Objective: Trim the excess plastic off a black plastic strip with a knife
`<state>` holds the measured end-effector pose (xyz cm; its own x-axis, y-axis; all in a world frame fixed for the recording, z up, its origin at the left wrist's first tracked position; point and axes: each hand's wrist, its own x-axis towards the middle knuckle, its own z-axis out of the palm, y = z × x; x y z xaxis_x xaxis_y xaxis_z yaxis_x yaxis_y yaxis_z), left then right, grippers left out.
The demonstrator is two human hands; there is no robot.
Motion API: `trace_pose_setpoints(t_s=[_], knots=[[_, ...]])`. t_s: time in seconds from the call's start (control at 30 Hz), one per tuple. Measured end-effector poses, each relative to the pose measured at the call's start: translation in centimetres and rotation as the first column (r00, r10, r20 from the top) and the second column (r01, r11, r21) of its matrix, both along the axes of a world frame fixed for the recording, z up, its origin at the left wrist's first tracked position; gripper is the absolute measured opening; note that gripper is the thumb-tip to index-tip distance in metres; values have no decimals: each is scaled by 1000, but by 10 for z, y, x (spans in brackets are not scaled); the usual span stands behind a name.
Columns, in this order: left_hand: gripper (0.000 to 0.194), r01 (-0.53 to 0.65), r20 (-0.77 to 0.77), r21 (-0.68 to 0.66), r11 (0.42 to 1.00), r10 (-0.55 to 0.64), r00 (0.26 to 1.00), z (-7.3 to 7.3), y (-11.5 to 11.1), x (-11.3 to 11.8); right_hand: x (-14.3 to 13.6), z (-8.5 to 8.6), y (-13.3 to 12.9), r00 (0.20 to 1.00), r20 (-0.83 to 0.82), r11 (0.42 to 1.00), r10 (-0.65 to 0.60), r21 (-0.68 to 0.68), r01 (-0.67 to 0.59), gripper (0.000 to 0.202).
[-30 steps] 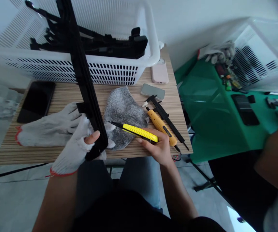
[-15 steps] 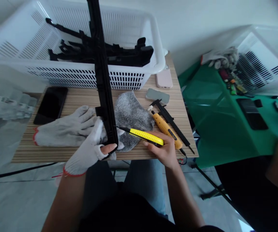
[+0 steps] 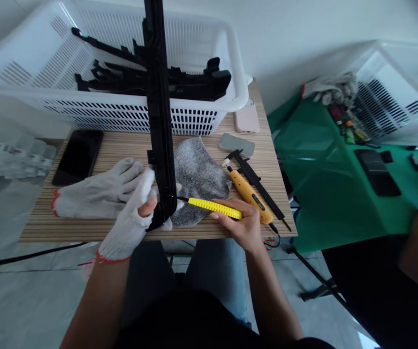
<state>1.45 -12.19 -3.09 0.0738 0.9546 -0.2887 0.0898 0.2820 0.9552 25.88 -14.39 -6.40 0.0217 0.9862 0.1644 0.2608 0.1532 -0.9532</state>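
Note:
A long black plastic trim piece [image 3: 158, 116] stands up from the table's front edge across the view, its lower end in my left hand [image 3: 131, 220]. That hand wears a white knit glove with the thumb bare, and its fingers wrap behind the piece. My right hand [image 3: 243, 220] is bare and closed round a yellow-handled craft knife [image 3: 214, 207]. The knife's thin dark tip points left and meets the lower end of the trim piece; whether it cuts in is too small to tell. Under both lies a grey speckled cloth [image 3: 200, 177].
Behind stands a white plastic basket [image 3: 236, 72] with several black parts [image 3: 198, 87]. On the striped table [image 3: 121, 145] lie a loose glove [image 3: 88, 196], a black phone [image 3: 78, 157], an orange rotary tool [image 3: 250, 194] and a black caliper [image 3: 262, 186]. A green table [image 3: 311, 160] is at right.
The trim piece has tilted more upright and its upper part has shifted right. My left thumb has moved off its lower end. The knife has shifted slightly left and down, its tip now at the lower end.

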Motion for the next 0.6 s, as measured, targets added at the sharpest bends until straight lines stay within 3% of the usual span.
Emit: trace_pose_setpoints(t_s=[0.1, 0.2, 0.33, 0.47, 0.6], knots=[[97, 51, -73, 17, 999, -49, 996, -2, 0, -6, -1, 0, 0, 1000, -1, 1000, -9, -1, 9, 34], [104, 67, -178, 60, 996, -55, 983, -1, -1, -6, -1, 1, 0, 1000, -22, 1000, -3, 16, 3, 33], [96, 54, -47, -20, 998, -55, 997, 3, 1, 0, -1, 2, 1, 998, -45, 999, -43, 2, 44, 34], [78, -68, -42, -6, 998, 67, 997, 4, 5, 5, 1, 3, 0, 999, -53, 1000, -8, -27, 7, 36], [78, -173, 59, -13, 985, 173, 983, 2, 5, 5, 1, 2, 0, 998, -64, 999, -11, -49, 7, 37]])
